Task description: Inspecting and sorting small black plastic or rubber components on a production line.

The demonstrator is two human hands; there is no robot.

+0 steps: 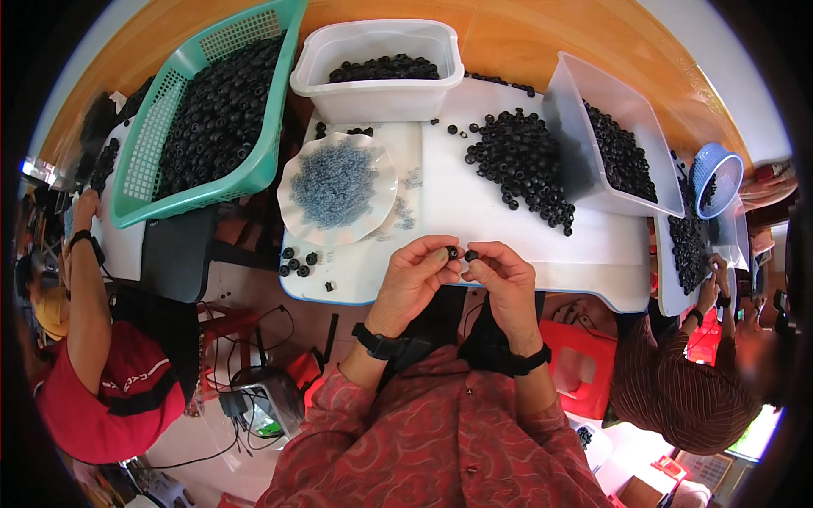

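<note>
Above the front edge of the white table my two hands are close together. Between the thumb and fingers of my left hand (417, 278) is a small round black part (452, 252) with a hole in it. My right hand (510, 292) pinches a similar dark piece (472, 255), just beside the first. Left of my hands, a white scalloped plate (294, 216) holds a heap of small clear bluish rings (334, 184). Several black parts (295, 263) lie in front of the plate, near the table's edge. A large loose pile of black parts (517, 157) spreads beyond my right hand.
A green basket (127, 182) full of black parts stands at the left. A white tub (377, 105) and a translucent bin (584, 161) at the back hold more. At the right is a blue basket (720, 169). Co-workers sit on both sides; a red stool (584, 368) stands below.
</note>
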